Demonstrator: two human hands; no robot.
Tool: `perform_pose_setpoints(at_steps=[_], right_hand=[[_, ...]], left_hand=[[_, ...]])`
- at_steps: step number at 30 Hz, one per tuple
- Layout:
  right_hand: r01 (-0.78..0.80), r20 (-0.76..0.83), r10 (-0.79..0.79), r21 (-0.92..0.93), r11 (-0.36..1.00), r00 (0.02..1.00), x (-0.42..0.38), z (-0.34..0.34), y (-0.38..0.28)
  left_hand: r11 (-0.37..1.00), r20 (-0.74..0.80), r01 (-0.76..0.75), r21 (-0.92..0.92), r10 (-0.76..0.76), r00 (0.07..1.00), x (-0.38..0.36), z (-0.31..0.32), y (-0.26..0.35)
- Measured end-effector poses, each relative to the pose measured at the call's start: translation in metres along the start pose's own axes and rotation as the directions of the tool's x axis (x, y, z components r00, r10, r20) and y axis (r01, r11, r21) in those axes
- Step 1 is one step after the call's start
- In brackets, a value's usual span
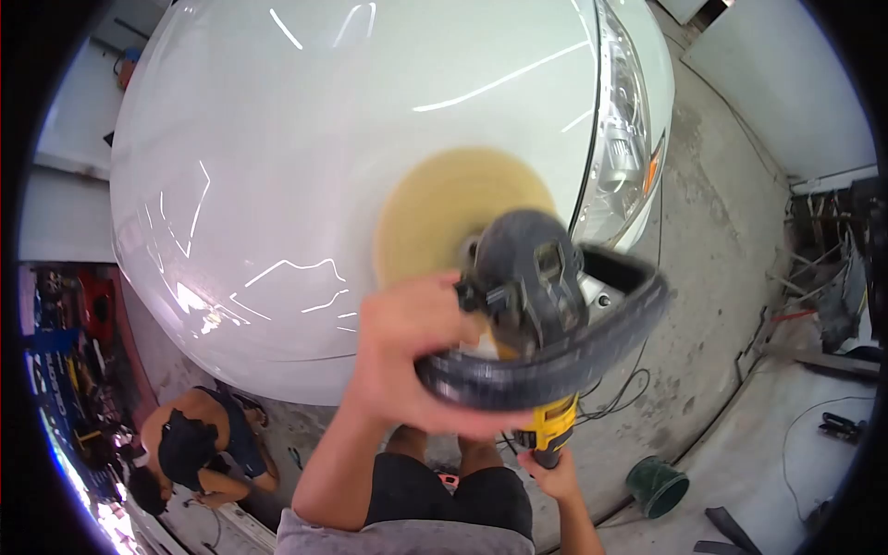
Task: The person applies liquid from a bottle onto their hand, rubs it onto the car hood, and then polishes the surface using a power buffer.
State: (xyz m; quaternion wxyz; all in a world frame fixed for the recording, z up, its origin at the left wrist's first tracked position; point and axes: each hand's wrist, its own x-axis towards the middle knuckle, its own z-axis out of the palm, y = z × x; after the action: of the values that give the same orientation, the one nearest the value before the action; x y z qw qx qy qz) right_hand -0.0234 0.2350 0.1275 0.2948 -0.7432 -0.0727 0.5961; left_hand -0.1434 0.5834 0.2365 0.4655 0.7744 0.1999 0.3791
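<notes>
A yellow and black polisher (pixel 535 264) spans the middle of the head view. Its round yellow pad (pixel 435 208) lies over the glossy white car panel (pixel 268 157) and looks blurred. My left hand (pixel 412 347) is wrapped round the polisher's thick black loop handle (pixel 555 365), at its left side. Lower down, my right hand (pixel 553 474) grips the rear end of the yellow body (pixel 553 421). The polisher hides part of the panel beneath it, and some fingers of both hands are out of sight.
Right of the pad is the car's headlight (pixel 622 139). A black cord (pixel 620 398) loops over the concrete floor near a dark green bucket (pixel 658 487). A person (pixel 199 444) crouches at lower left. Metal scraps (pixel 832 264) lie along the right side.
</notes>
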Motion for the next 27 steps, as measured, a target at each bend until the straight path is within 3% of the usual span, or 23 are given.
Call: perform_pose_setpoints(at_steps=[1, 3, 6, 8, 11, 12, 13, 16, 21, 27], right_hand=[[0.001, -0.008, -0.001, -0.024, 1.000, 1.000, -0.002, 0.005, 0.008], [0.154, -0.025, -0.155, -0.012, 0.988, 0.988, -0.005, 0.015, 0.023], [0.237, 0.007, -0.237, -0.037, 0.971, 0.972, -0.007, 0.025, 0.053], [0.297, 0.050, -0.292, -0.154, 0.942, 0.955, -0.007, 0.023, 0.091], [0.368, 0.044, -0.366, -0.184, 0.911, 0.929, -0.008, 0.014, 0.106], [0.012, 0.079, -0.014, 0.017, 1.000, 0.997, -0.007, 0.010, 0.096], [0.019, 0.073, -0.018, -0.007, 1.000, 0.997, -0.008, 0.010, 0.080], [0.093, -0.166, -0.081, 0.068, 0.993, 0.983, -0.013, 0.012, 0.025], [0.152, -0.187, -0.132, 0.096, 0.984, 0.973, -0.010, 0.004, 0.001], [0.006, -0.059, -0.012, -0.087, 0.996, 0.998, -0.020, 0.040, 0.043]], left_hand=[[0.996, -0.046, 0.026, 0.085, -0.022, 0.999, -0.023, 0.000, 0.005], [0.992, -0.063, 0.049, 0.113, -0.042, 0.997, -0.055, -0.003, 0.017], [0.983, -0.082, 0.070, 0.172, -0.056, 0.995, -0.092, -0.007, 0.028], [0.977, -0.077, 0.084, 0.196, -0.070, 0.995, -0.099, -0.008, 0.033], [0.974, -0.108, 0.108, 0.197, -0.087, 0.990, -0.085, 0.006, 0.037], [0.980, -0.115, 0.085, 0.178, -0.065, 0.991, -0.075, 0.010, 0.034], [0.985, -0.123, 0.062, 0.159, -0.043, 0.991, -0.064, 0.013, 0.029], [0.989, -0.092, 0.095, 0.115, -0.085, 0.992, -0.031, 0.018, 0.009], [0.995, -0.112, 0.096, 0.025, -0.092, 0.989, -0.014, 0.012, 0.002], [0.995, -0.244, 0.074, 0.065, -0.056, 0.968, -0.077, -0.023, 0.018]])
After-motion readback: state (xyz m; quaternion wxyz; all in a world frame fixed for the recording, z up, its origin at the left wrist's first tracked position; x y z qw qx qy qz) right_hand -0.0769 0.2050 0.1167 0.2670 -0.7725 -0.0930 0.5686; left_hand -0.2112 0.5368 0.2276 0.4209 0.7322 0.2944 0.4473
